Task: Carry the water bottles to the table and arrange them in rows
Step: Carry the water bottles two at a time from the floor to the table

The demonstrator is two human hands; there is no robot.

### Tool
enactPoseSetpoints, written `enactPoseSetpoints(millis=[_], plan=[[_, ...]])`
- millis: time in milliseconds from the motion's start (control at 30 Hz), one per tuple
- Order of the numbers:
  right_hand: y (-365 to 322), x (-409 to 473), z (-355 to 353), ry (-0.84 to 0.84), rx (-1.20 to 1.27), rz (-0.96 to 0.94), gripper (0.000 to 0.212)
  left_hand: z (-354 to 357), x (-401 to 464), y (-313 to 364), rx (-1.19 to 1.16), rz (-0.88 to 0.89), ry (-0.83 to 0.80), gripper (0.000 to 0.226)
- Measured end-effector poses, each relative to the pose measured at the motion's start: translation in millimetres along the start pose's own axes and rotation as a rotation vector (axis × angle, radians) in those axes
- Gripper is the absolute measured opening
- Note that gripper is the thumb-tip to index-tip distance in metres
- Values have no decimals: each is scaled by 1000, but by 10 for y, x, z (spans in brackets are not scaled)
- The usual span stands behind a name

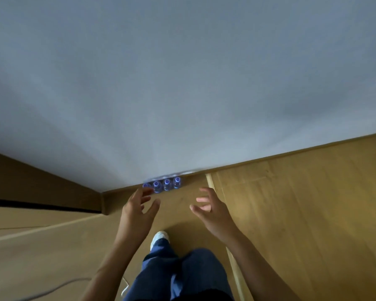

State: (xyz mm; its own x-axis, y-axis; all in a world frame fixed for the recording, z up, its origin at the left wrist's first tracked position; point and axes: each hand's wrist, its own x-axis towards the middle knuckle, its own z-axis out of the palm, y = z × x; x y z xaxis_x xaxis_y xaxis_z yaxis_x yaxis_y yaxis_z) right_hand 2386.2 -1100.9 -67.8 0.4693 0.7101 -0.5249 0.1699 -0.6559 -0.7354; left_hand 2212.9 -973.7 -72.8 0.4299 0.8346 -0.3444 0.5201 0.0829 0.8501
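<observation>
Several clear water bottles (166, 184) with blue caps stand upright in a row on the wooden floor, tight against the base of a pale wall. My left hand (137, 210) hovers just in front of the row's left end, fingers spread and loosely curved, holding nothing; its fingertips partly cover the leftmost bottle. My right hand (211, 210) hangs to the right and a little nearer me, fingers also spread and empty. No table is in view.
The pale wall (182, 83) fills the upper half, with a wooden skirting board (291, 154) along its foot. A wall corner (102, 203) juts out at left. A grey cable (52, 290) lies on the floor at lower left. My leg and white shoe (160, 237) stand below the hands.
</observation>
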Motion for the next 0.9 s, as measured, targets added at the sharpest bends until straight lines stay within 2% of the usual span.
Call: enactPoseSetpoints(millis=[233,500,700,900], plan=[[88,443,-184,-72,-61,-31,56,297,259,-59,-1,-68,25,29],[548,1018,-360,-141,-75,-32,53,889,424,-364,-14,-122,134,25],[1081,1471,-257,-202,-152,12,55,1375,663,-868,-31,-189,160,27],[1764,2043,90,-197,-163,58,54,1823,1050,-1658,-40,-245,137,26]])
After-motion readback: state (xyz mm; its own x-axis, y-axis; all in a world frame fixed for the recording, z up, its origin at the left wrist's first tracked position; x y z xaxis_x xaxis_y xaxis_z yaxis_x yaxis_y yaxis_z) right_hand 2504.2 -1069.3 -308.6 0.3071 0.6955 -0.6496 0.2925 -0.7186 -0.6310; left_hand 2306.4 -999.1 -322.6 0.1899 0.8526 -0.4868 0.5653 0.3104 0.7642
